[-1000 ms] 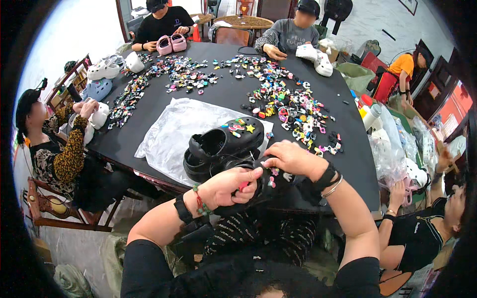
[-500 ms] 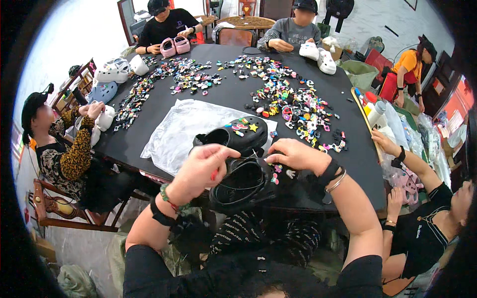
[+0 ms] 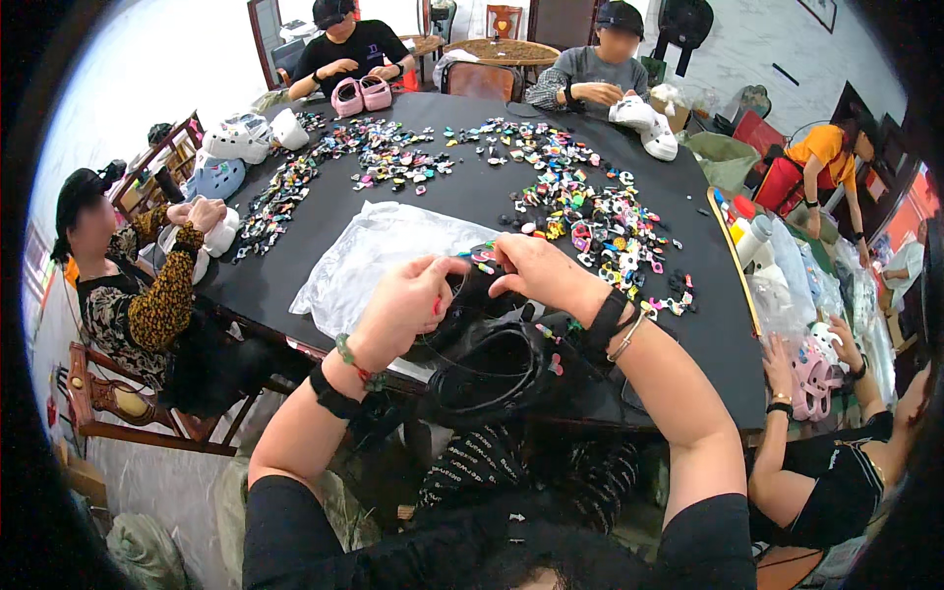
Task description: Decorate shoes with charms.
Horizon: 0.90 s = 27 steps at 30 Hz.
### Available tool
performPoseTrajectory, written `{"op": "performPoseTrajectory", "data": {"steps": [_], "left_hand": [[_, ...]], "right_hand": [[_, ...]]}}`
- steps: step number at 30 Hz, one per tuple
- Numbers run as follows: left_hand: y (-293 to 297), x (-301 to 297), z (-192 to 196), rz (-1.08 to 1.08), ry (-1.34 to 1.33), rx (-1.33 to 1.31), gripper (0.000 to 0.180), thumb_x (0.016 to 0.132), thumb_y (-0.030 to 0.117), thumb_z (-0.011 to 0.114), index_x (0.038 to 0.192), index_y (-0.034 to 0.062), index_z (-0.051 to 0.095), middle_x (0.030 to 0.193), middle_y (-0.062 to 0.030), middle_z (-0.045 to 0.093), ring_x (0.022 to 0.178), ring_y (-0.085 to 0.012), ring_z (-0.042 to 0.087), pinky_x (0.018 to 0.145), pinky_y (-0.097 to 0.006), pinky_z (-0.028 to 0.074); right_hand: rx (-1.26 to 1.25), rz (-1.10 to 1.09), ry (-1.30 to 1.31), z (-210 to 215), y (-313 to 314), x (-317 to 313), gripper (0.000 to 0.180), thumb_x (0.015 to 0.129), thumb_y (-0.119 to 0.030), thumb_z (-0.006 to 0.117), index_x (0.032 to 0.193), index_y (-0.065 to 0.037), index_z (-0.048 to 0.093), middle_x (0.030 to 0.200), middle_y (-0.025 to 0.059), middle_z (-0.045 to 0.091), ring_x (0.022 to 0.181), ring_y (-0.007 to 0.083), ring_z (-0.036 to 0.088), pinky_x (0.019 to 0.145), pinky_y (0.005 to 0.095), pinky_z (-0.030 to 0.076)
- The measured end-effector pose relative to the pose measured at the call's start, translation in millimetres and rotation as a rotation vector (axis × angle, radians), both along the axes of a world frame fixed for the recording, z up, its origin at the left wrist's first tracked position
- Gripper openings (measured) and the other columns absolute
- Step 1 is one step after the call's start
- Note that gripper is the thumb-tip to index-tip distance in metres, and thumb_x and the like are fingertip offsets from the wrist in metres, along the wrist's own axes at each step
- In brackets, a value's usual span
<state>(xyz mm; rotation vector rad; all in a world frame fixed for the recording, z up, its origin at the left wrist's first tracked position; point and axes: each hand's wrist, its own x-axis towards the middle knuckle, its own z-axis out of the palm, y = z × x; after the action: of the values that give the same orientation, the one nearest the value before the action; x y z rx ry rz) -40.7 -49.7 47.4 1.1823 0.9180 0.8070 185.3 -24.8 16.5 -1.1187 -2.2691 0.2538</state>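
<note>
In front of me at the table edge sits a black clog (image 3: 480,379), its opening facing me. A second black clog (image 3: 472,300) lies just beyond, mostly covered by my hands. Colourful shoe charms (image 3: 481,260) show on its toe between my fingers. My left hand (image 3: 403,300) is closed in a pinch, with a bit of red showing in the palm; what the fingertips grip is too small to name. My right hand (image 3: 551,280) is curled over the far clog's toe, thumb and fingers bent together, their contents hidden. A few loose charms (image 3: 556,364) lie beside the near clog.
A white plastic bag (image 3: 364,256) lies left of the clogs. Heaps of charms (image 3: 600,211) spread across the black table (image 3: 452,211). Co-workers sit around it with white clogs (image 3: 236,138) and pink clogs (image 3: 362,95); another handles pink clogs (image 3: 811,379) at right.
Both my hands have moved away from me, from the gap between the clogs to above the far clog's toe. The right-hand co-worker's hands are now around the pink clogs.
</note>
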Motion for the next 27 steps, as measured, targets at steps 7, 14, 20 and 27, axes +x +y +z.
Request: {"op": "performPoseTrajectory", "data": {"steps": [7, 14, 20, 27], "left_hand": [[22, -5, 16, -0.173, 0.252, -0.013, 0.027, 0.098, 0.016, 0.045, 0.109, -0.0001, 0.063, 0.057, 0.0048, 0.045, 0.045, -0.0055, 0.041, 0.042, -0.023, 0.034], [27, -6, -6, -0.311, 0.227, -0.141, 0.026, 0.094, 0.018, 0.047, 0.07, 0.0063, 0.049, 0.053, -0.0006, 0.043, 0.039, -0.0086, 0.038, 0.034, -0.025, 0.025], [34, 29, 0, -0.289, 0.263, -0.33, 0.027, 0.096, 0.02, 0.048, 0.072, 0.0098, 0.045, 0.054, -0.0012, 0.041, 0.042, -0.0118, 0.035, 0.038, -0.026, 0.025], [39, 29, -23, -0.233, -0.034, -0.521, 0.025, 0.099, 0.023, 0.047, 0.079, 0.008, 0.046, 0.053, -0.0011, 0.038, 0.04, -0.0112, 0.032, 0.038, -0.024, 0.025]], "right_hand": [[-0.128, 0.028, -0.054, 3, 14, 1, 0.04, 0.07, -0.023, 0.081, 0.09, -0.002, 0.054, 0.088, 0.0159, 0.062, 0.084, 0.0325, 0.061, 0.071, 0.0398, 0.049], [-0.078, 0.146, -0.16, -20, 43, 3, 0.045, 0.067, -0.037, 0.08, 0.085, 0.001, 0.065, 0.084, 0.0211, 0.065, 0.085, 0.0381, 0.063, 0.074, 0.0448, 0.05], [-0.106, 0.189, -0.373, 4, 45, -2, 0.041, 0.063, -0.03, 0.082, 0.091, -0.005, 0.069, 0.087, 0.0165, 0.068, 0.089, 0.0342, 0.065, 0.074, 0.0431, 0.051], [-0.142, 0.185, -0.405, 14, 35, 4, 0.023, 0.073, -0.019, 0.074, 0.088, -0.003, 0.066, 0.087, 0.017, 0.068, 0.088, 0.0347, 0.066, 0.074, 0.0434, 0.051]]}}
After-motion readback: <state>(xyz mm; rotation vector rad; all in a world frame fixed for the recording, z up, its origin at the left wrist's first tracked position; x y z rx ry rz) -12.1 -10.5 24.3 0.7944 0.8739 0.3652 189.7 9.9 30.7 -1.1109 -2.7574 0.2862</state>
